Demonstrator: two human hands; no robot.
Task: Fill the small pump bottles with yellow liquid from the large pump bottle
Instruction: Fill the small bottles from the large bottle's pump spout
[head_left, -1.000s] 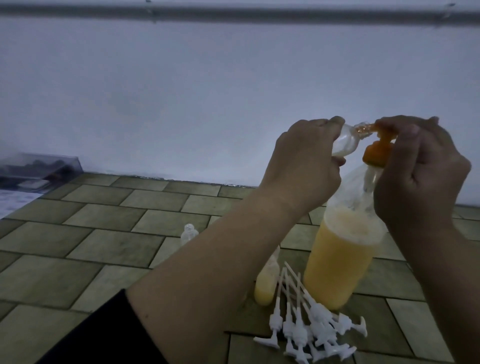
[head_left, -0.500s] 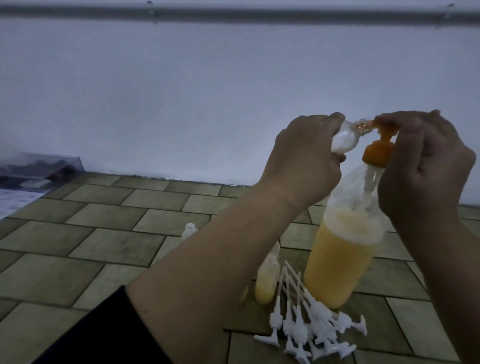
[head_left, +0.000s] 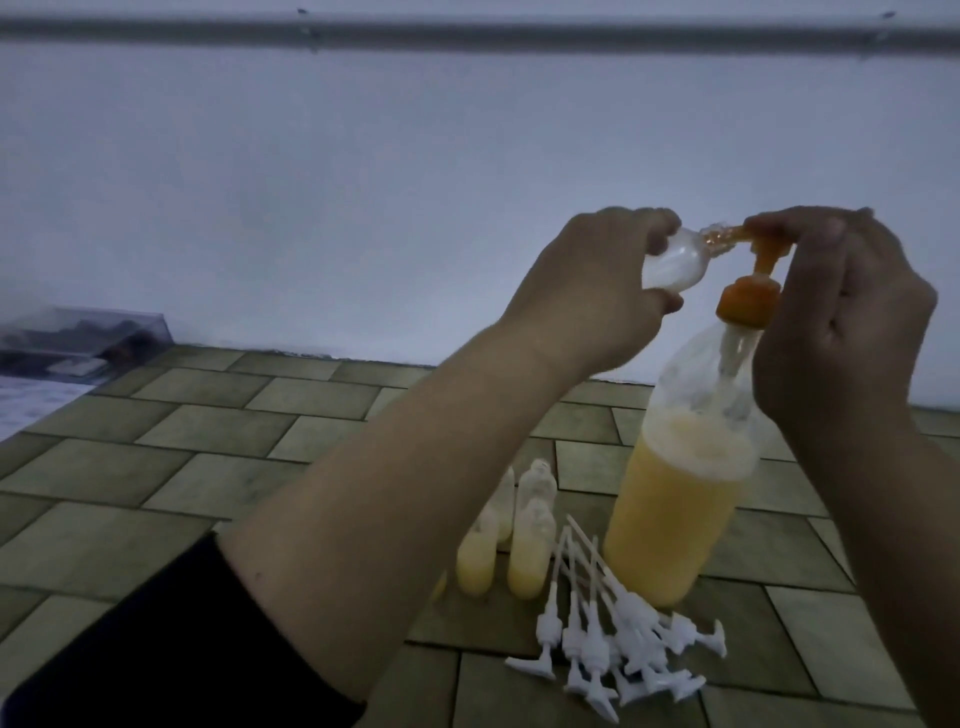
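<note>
A large clear bottle, about half full of yellow liquid, stands on the tiled floor at the right. Its orange pump head is raised, and my right hand rests its fingers on top of the pump. My left hand grips a small clear bottle, held on its side with its mouth against the orange spout. Several small bottles with yellow liquid stand to the left of the large bottle's base.
A heap of several white pump tops with dip tubes lies on the floor in front of the large bottle. A clear plastic box sits at the far left against the white wall.
The orange pump head has risen along with my right hand. The view has shifted, so more small filled bottles show beside my left forearm.
</note>
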